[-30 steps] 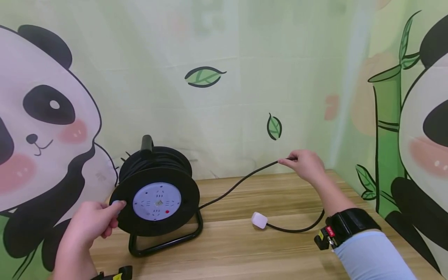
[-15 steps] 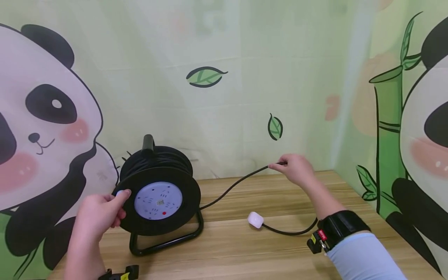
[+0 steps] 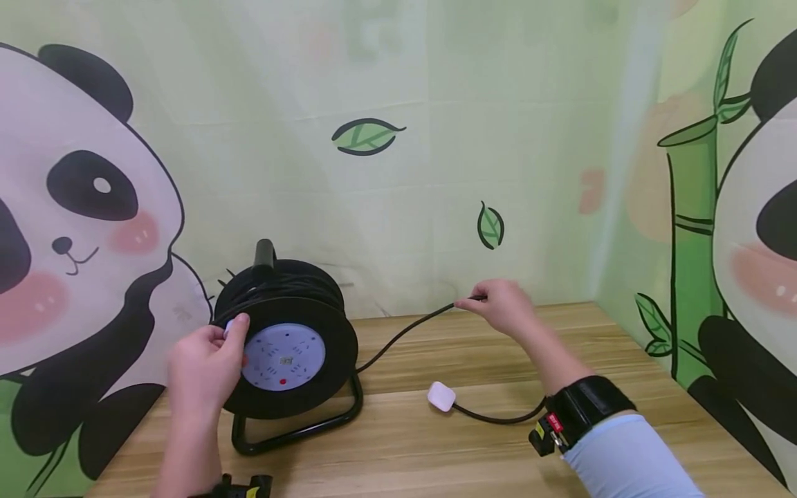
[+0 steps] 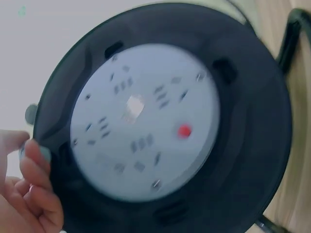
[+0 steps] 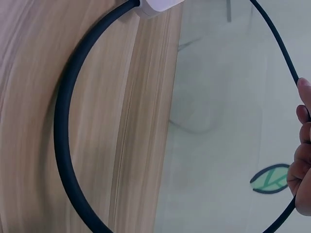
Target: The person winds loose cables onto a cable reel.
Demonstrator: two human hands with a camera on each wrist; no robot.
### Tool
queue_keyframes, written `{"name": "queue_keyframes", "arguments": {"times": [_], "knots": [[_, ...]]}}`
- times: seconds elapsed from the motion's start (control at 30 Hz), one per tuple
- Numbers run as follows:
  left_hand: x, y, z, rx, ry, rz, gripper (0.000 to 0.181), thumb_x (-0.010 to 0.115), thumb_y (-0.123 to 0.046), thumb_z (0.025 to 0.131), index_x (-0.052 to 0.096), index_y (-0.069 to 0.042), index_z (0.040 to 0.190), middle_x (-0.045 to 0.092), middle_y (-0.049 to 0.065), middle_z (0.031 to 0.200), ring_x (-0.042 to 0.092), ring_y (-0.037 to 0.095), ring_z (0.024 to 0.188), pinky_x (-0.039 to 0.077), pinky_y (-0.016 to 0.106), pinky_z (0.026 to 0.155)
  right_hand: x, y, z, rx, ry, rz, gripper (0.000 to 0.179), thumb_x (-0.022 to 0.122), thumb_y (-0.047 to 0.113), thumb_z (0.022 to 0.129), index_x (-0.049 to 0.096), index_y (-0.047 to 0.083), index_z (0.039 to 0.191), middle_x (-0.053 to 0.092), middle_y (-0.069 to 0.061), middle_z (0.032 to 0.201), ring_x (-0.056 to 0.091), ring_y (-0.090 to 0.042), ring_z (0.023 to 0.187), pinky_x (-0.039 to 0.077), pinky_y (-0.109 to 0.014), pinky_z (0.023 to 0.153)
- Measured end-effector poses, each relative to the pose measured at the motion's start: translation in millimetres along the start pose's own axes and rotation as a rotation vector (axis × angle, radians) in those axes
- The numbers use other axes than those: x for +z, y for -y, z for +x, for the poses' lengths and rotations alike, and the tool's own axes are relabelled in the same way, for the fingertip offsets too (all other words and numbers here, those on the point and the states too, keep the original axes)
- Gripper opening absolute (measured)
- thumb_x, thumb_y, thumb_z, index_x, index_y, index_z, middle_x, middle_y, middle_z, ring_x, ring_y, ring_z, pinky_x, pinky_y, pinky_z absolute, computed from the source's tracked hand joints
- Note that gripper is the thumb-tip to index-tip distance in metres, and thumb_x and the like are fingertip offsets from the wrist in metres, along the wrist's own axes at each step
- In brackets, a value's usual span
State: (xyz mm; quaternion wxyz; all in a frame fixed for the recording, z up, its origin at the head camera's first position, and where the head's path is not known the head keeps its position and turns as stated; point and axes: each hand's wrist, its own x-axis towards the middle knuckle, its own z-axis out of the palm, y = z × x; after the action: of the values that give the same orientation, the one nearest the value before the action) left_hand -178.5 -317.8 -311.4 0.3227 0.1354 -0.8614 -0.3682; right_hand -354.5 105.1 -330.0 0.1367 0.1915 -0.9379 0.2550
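A black cable reel (image 3: 339,346) with a pale round socket panel (image 3: 301,356) and a red button stands on the table at left. My left hand (image 3: 202,363) pinches a small pale knob (image 3: 230,325) at the disc's left edge; in the left wrist view the fingers (image 4: 36,167) curl around it, partly covering it. Out to the right, my right hand (image 3: 504,304) holds the black cable (image 3: 405,328) between thumb and fingers, above the table. The right wrist view shows the cable passing through those curled fingers (image 5: 302,160). A white plug (image 3: 441,396) at the cable's end sits low in front of the right hand.
The reel rests on a black tubular stand (image 3: 305,434) and has a carrying handle (image 3: 264,256) on top. Behind the wooden table (image 3: 386,456) hangs a green cloth backdrop (image 3: 423,166) printed with pandas, leaves and bamboo.
The reel's disc has turned clockwise, my left hand moving up and right with the knob. My right hand has come left and slightly down with the cable, and the plug has shifted left.
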Motion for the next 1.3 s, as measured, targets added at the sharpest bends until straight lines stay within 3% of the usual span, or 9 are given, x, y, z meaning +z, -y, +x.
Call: {"name": "queue_keyframes", "arguments": {"times": [0.17,0.3,0.4,0.6,0.83,1.1,1.3], "knots": [[18.3,-7.5,-3.8,0.112,-0.146,0.046,0.057,0.049,-0.053,0.103,0.062,-0.001,0.081,0.06,0.011,0.065,0.056,0.031,0.066,0.04,0.037,0.053,10.3,12.2,2.4,-0.034,0.008,0.005,0.037,0.073,0.049,0.092,0.065,0.018,0.074,0.056,0.003,0.068,0.048,-0.016,0.063,0.04,-0.033,0.058],[25.5,-15.1,-5.0,0.173,-0.162,0.149,0.059,0.039,-0.055,0.106,0.052,-0.006,0.076,0.048,0.011,0.06,0.05,0.034,0.06,0.033,0.039,0.051,17.6,19.6,5.3,-0.064,0.012,0.016,0.039,0.072,0.047,0.093,0.061,0.017,0.07,0.053,0.004,0.066,0.046,-0.015,0.061,0.039,-0.032,0.057],[27.4,-21.1,-5.7,0.179,-0.117,0.181,0.061,0.035,-0.058,0.106,0.05,-0.007,0.075,0.045,0.011,0.06,0.052,0.036,0.062,0.033,0.041,0.051,21.7,24.3,7.1,-0.092,0.013,0.017,0.04,0.072,0.046,0.094,0.059,0.017,0.069,0.051,0.004,0.064,0.045,-0.014,0.06,0.038,-0.032,0.057],[27.7,-32.7,-8.4,0.125,-0.019,0.187,0.063,0.031,-0.063,0.104,0.05,-0.008,0.079,0.047,0.01,0.064,0.056,0.034,0.065,0.035,0.041,0.052,28.8,32.4,8.0,-0.127,0.034,0.035,0.036,0.071,0.042,0.096,0.064,0.015,0.073,0.055,0.004,0.066,0.047,-0.014,0.061,0.041,-0.032,0.059],[32.3,-43.3,-10.7,0.098,0.032,0.181,0.064,0.03,-0.065,0.103,0.051,-0.009,0.081,0.048,0.008,0.066,0.055,0.031,0.064,0.036,0.04,0.052,38.9,41.3,8.4,-0.156,0.061,0.044,0.033,0.07,0.039,0.097,0.064,0.017,0.074,0.056,0.004,0.067,0.048,-0.014,0.062,0.042,-0.032,0.059],[50.8,-49.6,-11.5,0.117,0.06,0.114,0.063,0.035,-0.063,0.103,0.05,-0.01,0.074,0.05,0.009,0.066,0.055,0.031,0.066,0.038,0.04,0.056,49.9,58.9,10.0,-0.205,0.069,0.028,0.027,0.07,0.038,0.097,0.067,0.018,0.079,0.059,0.008,0.07,0.051,-0.012,0.064,0.045,-0.031,0.062],[66.0,-56.6,-14.5,0.139,0.142,0.081,0.061,0.04,-0.059,0.104,0.048,-0.01,0.07,0.043,0.007,0.064,0.048,0.026,0.06,0.035,0.038,0.054,61.4,74.0,11.8,-0.266,0.101,-0.05,0.027,0.067,0.038,0.099,0.07,0.016,0.085,0.062,0.009,0.074,0.055,-0.01,0.066,0.047,-0.031,0.065]]}}
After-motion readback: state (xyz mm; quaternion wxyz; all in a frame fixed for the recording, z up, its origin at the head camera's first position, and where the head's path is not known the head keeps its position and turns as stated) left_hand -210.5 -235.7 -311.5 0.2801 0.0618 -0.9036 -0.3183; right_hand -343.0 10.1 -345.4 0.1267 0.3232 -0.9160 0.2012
